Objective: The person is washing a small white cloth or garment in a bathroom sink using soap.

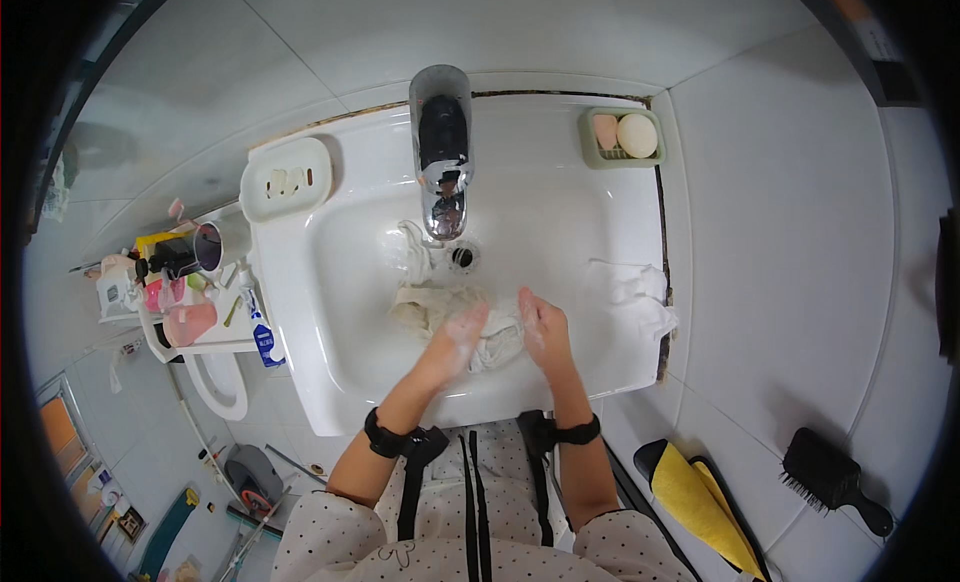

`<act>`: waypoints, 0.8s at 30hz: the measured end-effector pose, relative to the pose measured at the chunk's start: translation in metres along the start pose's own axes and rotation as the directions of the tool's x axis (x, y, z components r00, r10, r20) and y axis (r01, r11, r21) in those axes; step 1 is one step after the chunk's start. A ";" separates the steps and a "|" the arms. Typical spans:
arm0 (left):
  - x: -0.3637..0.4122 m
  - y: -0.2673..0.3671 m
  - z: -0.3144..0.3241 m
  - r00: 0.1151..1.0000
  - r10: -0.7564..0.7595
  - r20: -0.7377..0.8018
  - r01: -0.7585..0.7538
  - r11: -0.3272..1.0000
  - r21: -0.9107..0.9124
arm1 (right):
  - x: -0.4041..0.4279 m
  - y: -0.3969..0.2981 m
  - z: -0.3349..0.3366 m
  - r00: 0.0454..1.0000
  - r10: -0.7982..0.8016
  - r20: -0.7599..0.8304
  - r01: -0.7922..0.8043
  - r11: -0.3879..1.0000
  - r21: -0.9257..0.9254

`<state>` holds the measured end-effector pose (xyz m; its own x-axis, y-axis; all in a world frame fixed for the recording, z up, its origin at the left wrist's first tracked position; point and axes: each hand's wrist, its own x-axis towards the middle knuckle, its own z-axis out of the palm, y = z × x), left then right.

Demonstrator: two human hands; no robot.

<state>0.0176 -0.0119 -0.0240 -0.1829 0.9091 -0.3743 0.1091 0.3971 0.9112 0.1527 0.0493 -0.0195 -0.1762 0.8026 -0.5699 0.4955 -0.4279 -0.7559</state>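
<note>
In a white washbasin, a bunched wet cloth, cream and off-white, lies in front of the drain. My left hand is closed over the cloth's middle, with lather on its back. Just to the right, my right hand has curled fingers, foam on them, and borders the cloth's white folds. Its palm side is hidden, so I cannot tell whether it grips any fabric. A smaller white cloth piece lies left of the drain. Above it reaches a chrome faucet.
Another white cloth drapes over the basin's right rim. A green soap dish with two soaps stands at the back right, a white soap dish at the back left. Left are a toothpaste tube and a crowded shelf; a hairbrush hangs at right.
</note>
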 end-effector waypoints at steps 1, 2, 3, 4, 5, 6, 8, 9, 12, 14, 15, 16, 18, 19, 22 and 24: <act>0.001 0.007 -0.007 1.000 -0.012 -0.005 0.012 1.000 -0.009 | -0.005 -0.007 -0.006 1.000 0.003 -0.001 -0.003 1.000 0.001; 0.002 0.015 -0.018 0.974 -0.167 0.154 0.186 0.975 -0.120 | -0.012 -0.016 -0.012 0.974 -0.055 0.218 0.042 0.997 0.067; 0.002 0.023 -0.026 0.901 -0.294 0.318 0.367 0.909 -0.200 | -0.017 -0.025 -0.017 0.896 -0.127 0.425 0.073 0.987 0.142; 0.001 0.019 -0.029 0.901 -0.295 0.317 0.368 0.908 -0.200 | -0.018 -0.027 -0.020 0.896 -0.127 0.426 0.072 0.987 0.143; 0.001 0.014 -0.030 0.889 -0.233 0.393 0.359 0.889 -0.284 | -0.018 -0.029 -0.023 0.851 -0.068 0.521 -0.003 0.991 0.135; 0.002 0.009 -0.031 0.871 -0.161 0.463 0.354 0.860 -0.366 | -0.018 -0.030 -0.026 0.794 -0.012 0.608 -0.076 0.990 0.118; 0.003 0.001 -0.036 0.845 -0.142 0.515 0.387 0.828 -0.406 | -0.021 -0.032 -0.029 0.845 -0.032 0.534 -0.049 0.989 0.138; 0.004 0.001 -0.038 0.817 -0.120 0.565 0.421 0.792 -0.441 | -0.022 -0.032 -0.029 0.888 -0.053 0.456 -0.021 0.988 0.155; -0.001 0.010 -0.033 0.840 -0.079 0.537 0.261 0.926 -0.272 | -0.023 -0.030 -0.028 0.920 -0.027 0.392 -0.051 0.981 0.186; -0.003 0.003 -0.026 0.849 -0.164 0.503 0.369 0.865 -0.341 | -0.021 -0.022 -0.024 0.939 -0.045 0.342 -0.024 0.981 0.195; -0.004 0.000 -0.025 0.845 -0.251 0.472 0.462 0.786 -0.410 | -0.021 -0.021 -0.022 0.954 -0.065 0.293 0.004 0.979 0.204; -0.003 -0.004 -0.026 0.845 -0.252 0.471 0.462 0.786 -0.410 | -0.022 -0.020 -0.021 0.954 -0.065 0.294 0.004 0.979 0.204; -0.001 -0.009 -0.031 0.870 -0.391 0.301 0.480 0.812 -0.331 | -0.024 -0.020 -0.018 0.978 -0.079 0.193 0.018 0.954 0.299; 0.000 -0.010 -0.033 0.869 -0.390 0.304 0.480 0.812 -0.332 | -0.024 -0.019 -0.017 0.978 -0.078 0.191 0.017 0.954 0.298; 0.001 -0.009 -0.033 0.850 -0.433 0.300 0.520 0.600 -0.608 | -0.024 -0.015 -0.013 0.989 0.004 0.145 -0.058 0.928 0.368; 0.004 -0.002 -0.022 0.909 -0.320 0.267 0.374 0.343 -0.862 | -0.024 -0.016 -0.012 0.977 0.078 0.197 -0.134 0.948 0.288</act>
<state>-0.0048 -0.0121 -0.0236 0.0593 0.7328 -0.6778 -0.8730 0.3674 0.3207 0.1591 0.0416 0.0104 -0.3012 0.6687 -0.6798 0.2481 -0.6334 -0.7330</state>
